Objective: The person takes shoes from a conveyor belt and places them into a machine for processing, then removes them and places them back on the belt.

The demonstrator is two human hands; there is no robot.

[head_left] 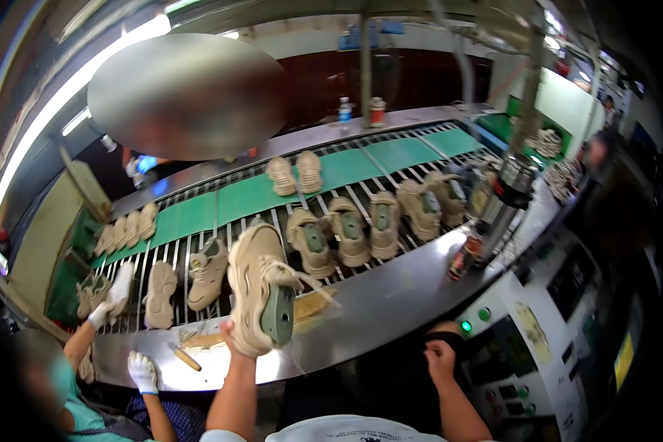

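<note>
My left hand (pixel 233 340) grips a beige sneaker (pixel 244 283) by its lower end, raised over the front edge of the line. The shoe stands nearly upright, with a dark green last (pixel 278 315) inside and its laces hanging loose at the right. My fingers are partly hidden behind it. Off to the right, my right hand (pixel 440 359) is curled with its fingers drawn together, apart from the shoes and near the machine panel. Nothing shows in it.
Beige shoes (pixel 384 225) stand along the slatted conveyor (pixel 271 217), and soles (pixel 309 172) rest on its green belt (pixel 188 219). A wooden-handled tool (pixel 186 359) lies on the metal ledge (pixel 376 317). At left, a co-worker's gloved hand (pixel 142 372) rests on that ledge. A control panel (pixel 508 346) stands right.
</note>
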